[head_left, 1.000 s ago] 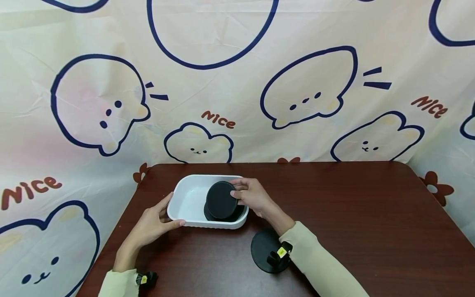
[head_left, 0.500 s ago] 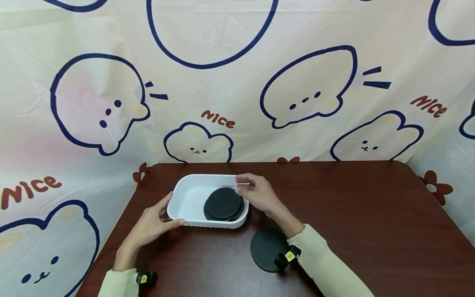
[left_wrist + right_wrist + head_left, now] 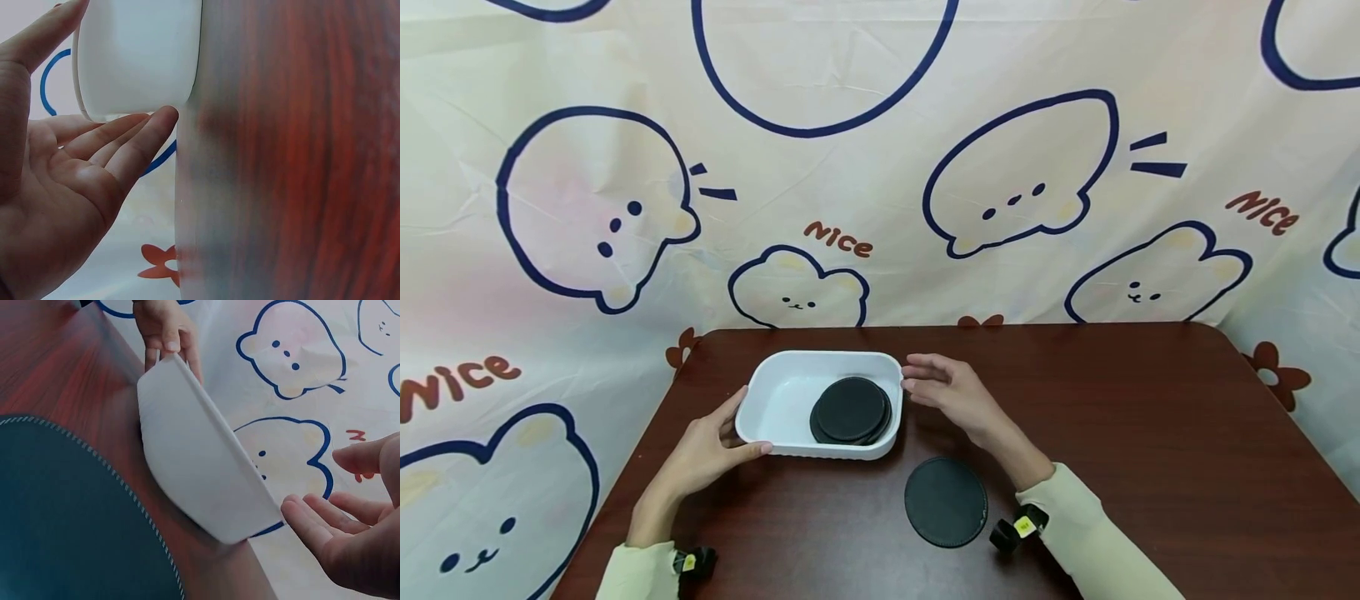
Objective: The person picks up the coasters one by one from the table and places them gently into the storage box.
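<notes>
A white rectangular plastic basin (image 3: 775, 408) with rounded corners stands on the table. Several black round coasters (image 3: 850, 408) lie stacked in its right part; the lower ones are mostly covered. At the basin's left end, my left hand (image 3: 700, 454) holds the corner, thumb along the front and fingers on the side. In the left wrist view those fingertips (image 3: 164, 120) touch the white wall. My right hand (image 3: 951, 396) hovers just beyond the right end with relaxed fingers, holding nothing. A single larger black coaster (image 3: 946, 502) lies on the table; the right wrist view shows its stitched edge.
The dark brown wooden table (image 3: 1120, 433) extends to the right of the basin. A pale cloth printed with blue-outlined cartoon figures (image 3: 880, 167) hangs behind and beside it. Each wrist carries a small black camera.
My right hand has let go of a black coaster, which dropped onto the stack in the basin. The hand then moved right, out over the rim. My left hand stays put.
</notes>
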Demonstrator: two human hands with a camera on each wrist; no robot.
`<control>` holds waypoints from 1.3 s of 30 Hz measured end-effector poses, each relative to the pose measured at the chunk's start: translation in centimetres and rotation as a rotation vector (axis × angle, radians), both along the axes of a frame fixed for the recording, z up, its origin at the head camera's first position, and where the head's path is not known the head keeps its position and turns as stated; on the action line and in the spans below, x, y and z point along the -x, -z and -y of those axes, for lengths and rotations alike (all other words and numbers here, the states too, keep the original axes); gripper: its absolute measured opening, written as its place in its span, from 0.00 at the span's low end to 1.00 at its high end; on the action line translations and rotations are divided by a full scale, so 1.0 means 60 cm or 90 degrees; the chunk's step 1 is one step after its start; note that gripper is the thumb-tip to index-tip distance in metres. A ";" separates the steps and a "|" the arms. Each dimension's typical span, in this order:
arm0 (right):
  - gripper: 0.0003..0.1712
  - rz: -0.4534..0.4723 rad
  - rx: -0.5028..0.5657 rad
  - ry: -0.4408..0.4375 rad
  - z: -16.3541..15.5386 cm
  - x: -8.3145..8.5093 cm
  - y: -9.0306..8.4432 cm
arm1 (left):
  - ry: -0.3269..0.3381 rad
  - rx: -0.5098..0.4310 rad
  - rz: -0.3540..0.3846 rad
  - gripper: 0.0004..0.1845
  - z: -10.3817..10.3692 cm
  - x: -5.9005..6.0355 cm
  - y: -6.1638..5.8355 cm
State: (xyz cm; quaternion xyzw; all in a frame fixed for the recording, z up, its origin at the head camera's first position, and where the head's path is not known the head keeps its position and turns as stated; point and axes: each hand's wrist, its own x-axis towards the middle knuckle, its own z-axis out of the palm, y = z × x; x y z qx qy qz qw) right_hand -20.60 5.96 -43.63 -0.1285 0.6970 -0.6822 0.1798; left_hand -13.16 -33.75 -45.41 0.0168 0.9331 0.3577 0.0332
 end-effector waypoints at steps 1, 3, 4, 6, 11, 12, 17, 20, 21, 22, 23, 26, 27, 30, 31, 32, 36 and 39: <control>0.35 0.000 -0.003 -0.002 -0.006 -0.001 0.002 | 0.001 0.000 -0.001 0.62 0.000 0.000 0.000; 0.36 0.001 -0.006 -0.006 -0.018 -0.002 0.007 | 0.003 0.001 -0.003 0.62 0.001 0.001 0.000; 0.36 0.003 -0.006 -0.008 -0.024 -0.003 0.010 | 0.001 -0.001 -0.003 0.62 0.001 0.001 -0.001; 0.37 0.006 -0.006 -0.013 -0.035 -0.005 0.014 | 0.001 0.000 -0.002 0.62 0.001 0.001 -0.001; 0.39 0.012 -0.007 -0.024 -0.062 -0.010 0.022 | -0.001 0.002 0.003 0.63 0.000 0.001 -0.002; 0.39 0.013 -0.006 -0.027 -0.067 -0.011 0.023 | -0.002 0.001 0.003 0.63 0.000 0.000 -0.002; 0.40 -0.004 -0.038 -0.027 -0.091 -0.020 0.034 | -0.001 -0.001 0.000 0.62 0.001 -0.001 -0.002; 0.40 -0.028 -0.081 -0.028 -0.103 -0.028 0.041 | 0.000 -0.002 0.003 0.62 0.001 -0.001 -0.002; 0.40 -0.033 -0.095 -0.028 -0.106 -0.030 0.044 | 0.001 -0.001 0.004 0.62 0.001 -0.001 -0.001; 0.41 -0.039 -0.102 -0.030 -0.109 -0.033 0.046 | 0.001 -0.001 0.004 0.62 0.001 0.000 -0.001; 0.41 -0.043 -0.111 -0.031 -0.113 -0.035 0.049 | 0.001 -0.001 0.004 0.62 0.001 0.000 -0.001; 0.41 -0.064 -0.140 -0.038 -0.123 -0.042 0.055 | 0.002 -0.003 0.002 0.62 0.001 -0.001 0.000; 0.41 -0.071 -0.149 -0.041 -0.126 -0.045 0.056 | 0.002 -0.003 0.001 0.62 0.001 -0.001 0.000; 0.41 -0.085 -0.164 -0.056 -0.134 -0.052 0.061 | 0.003 -0.003 -0.002 0.62 0.002 -0.001 0.000; 0.41 -0.089 -0.165 -0.062 -0.135 -0.054 0.062 | 0.003 -0.003 -0.003 0.62 0.002 -0.002 0.000; 0.41 -0.091 -0.166 -0.066 -0.137 -0.056 0.063 | 0.003 -0.002 -0.005 0.62 0.002 -0.002 0.000; 0.42 -0.102 -0.165 -0.082 -0.140 -0.063 0.064 | 0.007 -0.003 -0.009 0.62 0.001 -0.001 0.000; 0.43 -0.105 -0.163 -0.096 -0.141 -0.069 0.066 | 0.010 -0.005 -0.011 0.62 0.001 -0.001 0.000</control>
